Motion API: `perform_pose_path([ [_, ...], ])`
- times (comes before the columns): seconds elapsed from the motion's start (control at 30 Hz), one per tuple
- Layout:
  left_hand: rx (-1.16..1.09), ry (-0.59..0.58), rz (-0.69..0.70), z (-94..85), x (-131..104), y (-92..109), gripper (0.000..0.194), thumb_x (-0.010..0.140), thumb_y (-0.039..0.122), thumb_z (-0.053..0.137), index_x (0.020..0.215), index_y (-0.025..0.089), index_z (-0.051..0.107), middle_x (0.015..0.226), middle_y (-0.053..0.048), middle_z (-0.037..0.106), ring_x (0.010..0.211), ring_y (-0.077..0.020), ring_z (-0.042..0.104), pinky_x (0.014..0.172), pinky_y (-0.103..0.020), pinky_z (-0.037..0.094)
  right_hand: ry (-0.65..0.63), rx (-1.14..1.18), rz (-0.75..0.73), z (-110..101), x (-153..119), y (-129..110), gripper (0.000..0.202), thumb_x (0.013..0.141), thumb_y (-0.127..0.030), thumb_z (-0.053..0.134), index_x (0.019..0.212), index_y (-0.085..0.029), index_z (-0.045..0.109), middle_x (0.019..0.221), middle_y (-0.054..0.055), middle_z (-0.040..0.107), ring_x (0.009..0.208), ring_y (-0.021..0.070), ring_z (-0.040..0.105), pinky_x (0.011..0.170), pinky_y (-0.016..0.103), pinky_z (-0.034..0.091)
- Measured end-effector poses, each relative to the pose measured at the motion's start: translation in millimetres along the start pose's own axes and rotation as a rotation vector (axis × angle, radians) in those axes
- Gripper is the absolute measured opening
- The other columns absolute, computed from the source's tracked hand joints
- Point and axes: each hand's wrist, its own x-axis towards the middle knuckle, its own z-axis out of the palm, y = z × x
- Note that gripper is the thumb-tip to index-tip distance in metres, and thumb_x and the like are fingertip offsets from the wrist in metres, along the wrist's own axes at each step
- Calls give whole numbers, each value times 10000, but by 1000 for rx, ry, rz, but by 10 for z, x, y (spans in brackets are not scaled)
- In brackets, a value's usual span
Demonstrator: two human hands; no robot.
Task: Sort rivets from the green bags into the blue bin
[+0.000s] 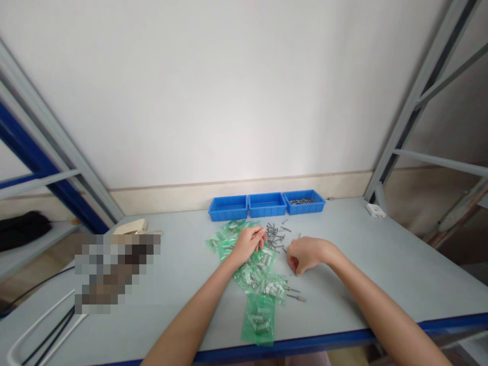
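Observation:
My left hand rests over the green plastic bags, its fingers curled together beside a heap of dark screws. Whatever is under those fingers is hidden. Right of the heap, my right hand is bent down at the tabletop with its fingers pinched. Thin metal pieces show around its fingers, but I cannot tell whether they are held. Small metal parts show through the bags. Nearer the front edge lies a single bag with pale plugs inside. Two longer metal bolts lie by the bags.
Along the wall stand three blue bins: a left bin, a middle bin and a right bin holding metal parts. A white adapter sits at the far right. At left are a cream-coloured device, cables and a blurred-out patch.

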Motion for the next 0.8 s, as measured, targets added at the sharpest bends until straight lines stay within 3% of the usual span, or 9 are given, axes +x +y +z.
perform_pose_path([
  [0.1,44,-15,8,4,-18,39,412,860,484,390,651,157,528,473,25,517,390,-93,444,429,-204,341,25,33,-5,0,18,94,155,631,-189,618,752,-179,713,702,11,685,597,144,574,491,207,316],
  [0.3,290,-54,98,33,-87,193,303,803,451,515,719,168,583,509,27,539,474,-113,486,493,-210,333,405,193,-39,31,135,166,132,754,-207,518,837,-193,620,729,13,671,620,151,569,557,223,334],
  [0.47,386,-38,153,49,-99,216,267,813,358,501,633,177,580,496,27,529,487,-115,468,508,-214,313,572,223,-124,67,218,140,92,806,-236,515,829,-188,590,707,17,661,626,155,560,571,232,325],
  [0.63,294,12,105,4,-58,152,291,823,380,485,635,173,563,458,33,522,439,-111,470,505,-218,342,627,321,-120,43,256,202,192,836,-357,525,850,-194,626,686,6,667,634,151,566,581,231,318],
  [0.8,164,43,79,0,-39,130,328,820,430,489,627,168,524,440,44,489,400,-99,448,467,-212,348,605,483,-96,8,243,260,217,822,-362,540,796,-177,649,650,-3,664,606,140,565,578,224,332],
])
